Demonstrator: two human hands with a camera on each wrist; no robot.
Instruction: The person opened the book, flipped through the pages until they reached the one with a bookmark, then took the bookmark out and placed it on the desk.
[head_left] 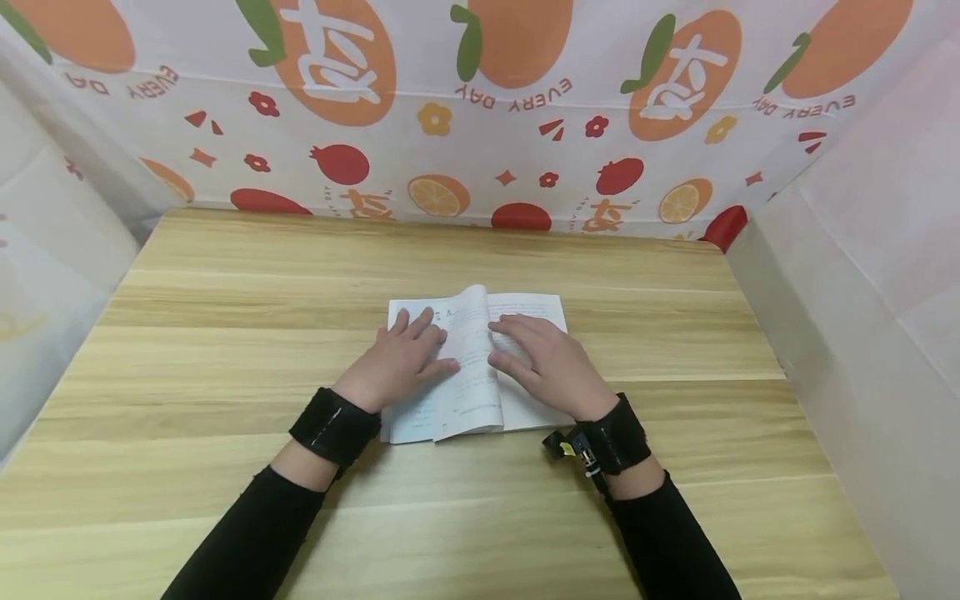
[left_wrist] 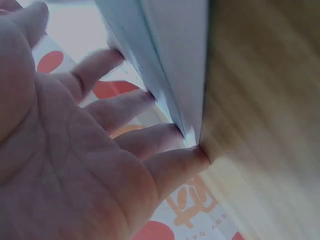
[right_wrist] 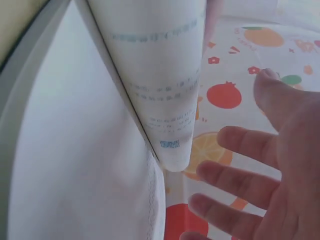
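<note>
An open book (head_left: pixel 527 414) with printed text lies on the wooden table. Near its middle a page (head_left: pixel 474 387) stands curved up, bulging toward the left side. My left hand (head_left: pixel 401 364) rests on the left page, fingers spread; in the left wrist view its fingertips (left_wrist: pixel 187 159) meet the book's pages (left_wrist: pixel 182 55). Over the right page is my right hand (head_left: pixel 557 367), fingers loosely extended toward the curved page. The right wrist view shows that page (right_wrist: pixel 155 75) bent over, with the fingers (right_wrist: pixel 240 180) apart from it and nothing held.
The wooden table (head_left: pixel 225 333) spreads out around the book. A white cloth with fruit prints (head_left: pixel 480 150) hangs along the back, and pale cloth walls (head_left: pixel 847 333) stand at both sides. Black bands (head_left: pixel 336 427) with a small camera (head_left: pixel 577 448) sit on the wrists.
</note>
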